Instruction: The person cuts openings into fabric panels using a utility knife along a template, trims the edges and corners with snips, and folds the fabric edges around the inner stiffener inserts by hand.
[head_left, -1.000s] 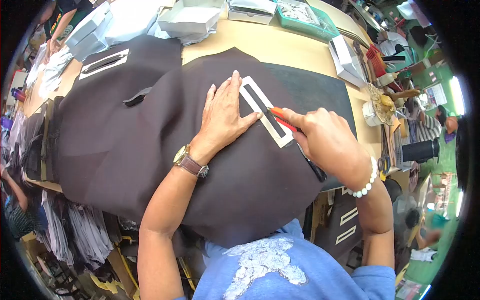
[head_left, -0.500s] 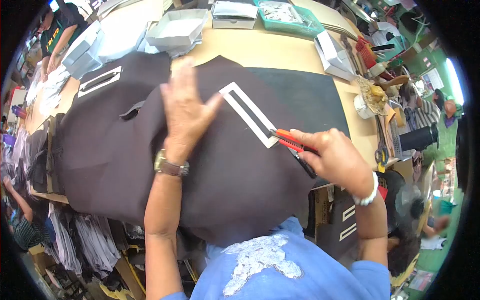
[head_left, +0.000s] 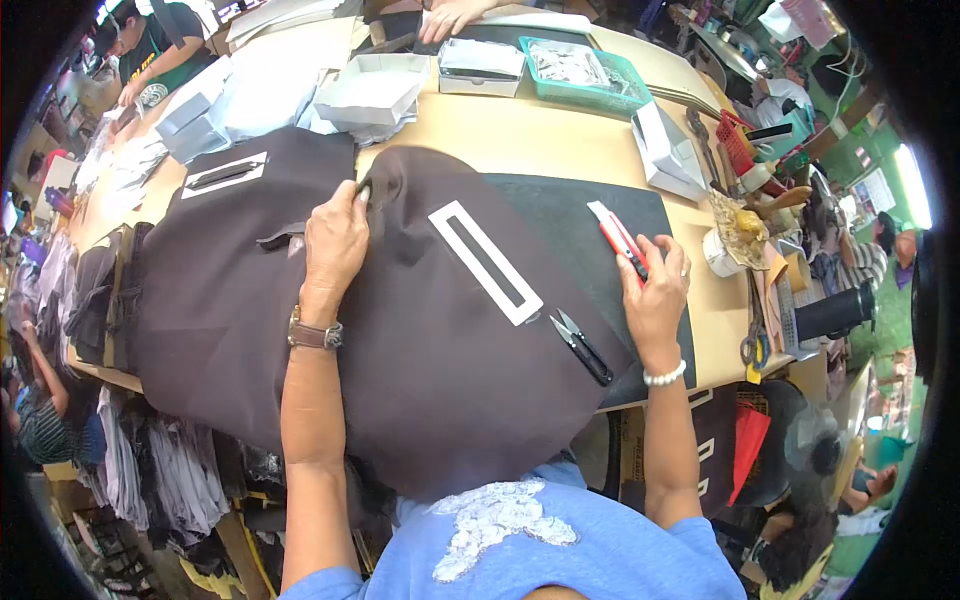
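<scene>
Dark brown fabric [head_left: 440, 370] is spread in front of me, its far edge bunched and lifted. My left hand [head_left: 335, 240] pinches that edge. To the right, my right hand [head_left: 657, 300] has its fingers round a red utility knife [head_left: 622, 238], which points up and left above a black mat [head_left: 590, 200]. A white rectangular frame [head_left: 452, 225] with a long slot lies on the fabric between my hands. Black thread snips [head_left: 585, 352] rest just below the frame's lower corner, blades apart.
A second white slotted frame [head_left: 225, 175] lies on fabric at the left. Along the back are an open white box [head_left: 372, 88] and a teal basket [head_left: 625, 85]. Scissors [head_left: 755, 340] hang at the right edge. Another person's hand [head_left: 455, 17] rests at the far side; another person [head_left: 165, 50] stands far left.
My left hand has gone from open and raised to pinching the fabric edge. My right hand has carried the knife away from the frame, up and right, leaving the snips in plain view.
</scene>
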